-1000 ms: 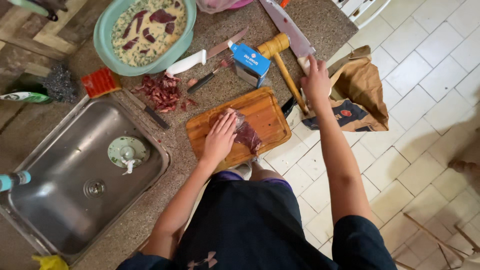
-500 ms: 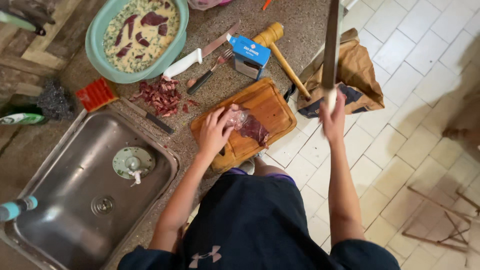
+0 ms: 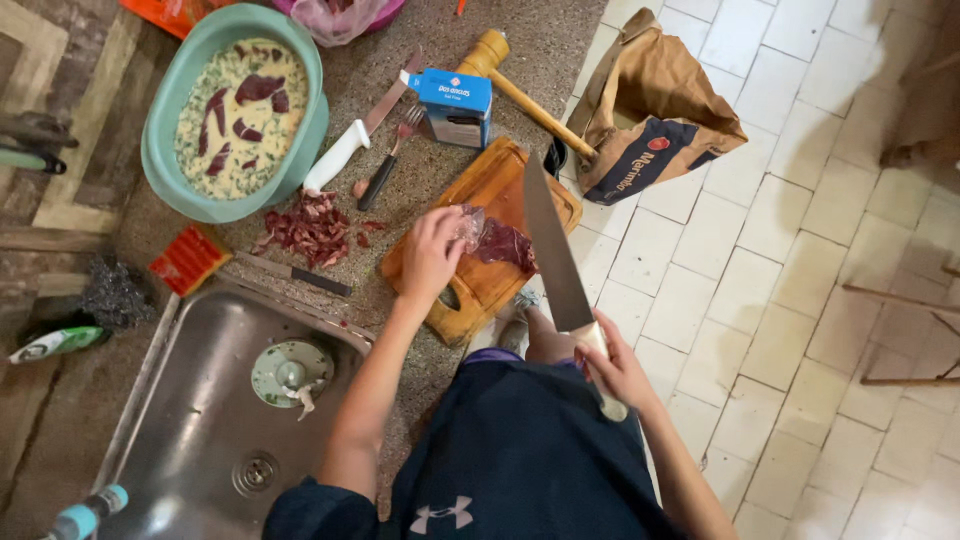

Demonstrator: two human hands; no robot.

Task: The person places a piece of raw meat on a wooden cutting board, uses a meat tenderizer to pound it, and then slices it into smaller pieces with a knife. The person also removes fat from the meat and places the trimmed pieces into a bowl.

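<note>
From the head camera, looking straight down, the left hand [image 3: 432,255] rests on a piece of dark red meat [image 3: 497,241]. Its fingers are bent and pressed onto the pale, shiny end of the meat, holding it down. The meat lies on a wooden cutting board [image 3: 500,180], near the middle of the picture. The board sits on a speckled stone counter [image 3: 545,55], with one corner hanging over the edge.

The right hand [image 3: 612,368] is at about 4 o'clock from the meat. It is wrapped tight around the handle of a big knife [image 3: 553,255] (the blade is long and wide). The blade points up toward 12 o'clock, with its tip over the board, just to the right of the meat. I cannot tell if the blade touches the meat.

At 10 o'clock from the board is a green bowl [image 3: 165,140] full of a pale yellow mix with red meat slices in it. Between the bowl and the board lies a little pile of red scraps [image 3: 312,228]. A white-handled knife [image 3: 350,140] and a fork [image 3: 388,160] lie at 11 o'clock from the board. A small blue box [image 3: 452,100] stands at 12 o'clock, and a wooden mallet [image 3: 520,85] lies just beside it. A brown paper bag [image 3: 650,110] sits at 2 o'clock on the tiled floor. The steel sink [image 3: 210,440] is at 8 o'clock.
</note>
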